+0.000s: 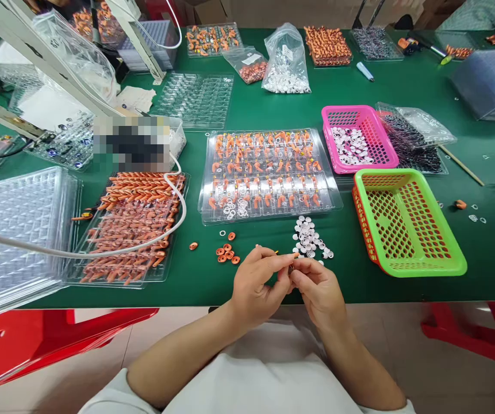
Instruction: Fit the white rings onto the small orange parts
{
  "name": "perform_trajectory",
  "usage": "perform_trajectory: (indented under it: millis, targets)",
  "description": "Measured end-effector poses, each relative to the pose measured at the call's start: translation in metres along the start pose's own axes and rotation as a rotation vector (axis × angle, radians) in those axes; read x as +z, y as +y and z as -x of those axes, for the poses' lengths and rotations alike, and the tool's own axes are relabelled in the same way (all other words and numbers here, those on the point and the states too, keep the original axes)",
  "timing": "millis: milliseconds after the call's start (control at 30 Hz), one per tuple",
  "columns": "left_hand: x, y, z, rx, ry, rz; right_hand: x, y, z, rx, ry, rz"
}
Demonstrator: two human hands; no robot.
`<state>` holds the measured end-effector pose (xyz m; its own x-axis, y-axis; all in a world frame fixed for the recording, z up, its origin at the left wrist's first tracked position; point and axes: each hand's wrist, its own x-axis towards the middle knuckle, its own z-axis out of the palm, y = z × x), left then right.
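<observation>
My left hand (259, 284) and my right hand (321, 292) meet above the table's front edge, fingertips pinched together. Between them is a small orange part (296, 256) with a dark bit below it; the fingers hide most of it, so its kind is unclear. Left of my left hand lie several round orange pieces (227, 254) and a white ring (222, 233). Just beyond my right hand spreads a loose pile of white discs (307, 236). Behind both hands, a clear plastic tray (268, 215) holds rows of curved orange parts and some white rings.
To the right stand a green basket (456, 265) and a pink basket (391, 158) with white discs. Trays of orange parts (129, 236) and stacked clear trays (14, 230) lie left. A white cable (184, 213) loops over them. Bags (288, 63) stand behind; red stools (27, 351) flank the table.
</observation>
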<state>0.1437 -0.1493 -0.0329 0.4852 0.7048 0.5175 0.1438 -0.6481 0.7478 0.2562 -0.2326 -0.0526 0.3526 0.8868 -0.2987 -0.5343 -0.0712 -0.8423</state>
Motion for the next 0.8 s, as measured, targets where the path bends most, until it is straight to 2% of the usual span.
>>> perform_trajectory:
  millis: [233,433,600,800]
  targets:
    - [0.004,0.000,0.002,-0.091,0.036,0.033,0.007,0.006,0.007,-0.365,0.213,0.475]
    - [0.005,0.003,0.003,-0.318,0.009,0.126,0.005,0.014,0.006,-0.677,0.223,0.738]
    - [0.003,0.003,0.004,-0.397,-0.021,0.203,0.002,0.014,0.003,-0.790,0.204,0.835]
    - [0.000,0.001,0.006,-0.305,-0.070,0.264,0.002,0.010,0.004,-0.777,0.216,0.881]
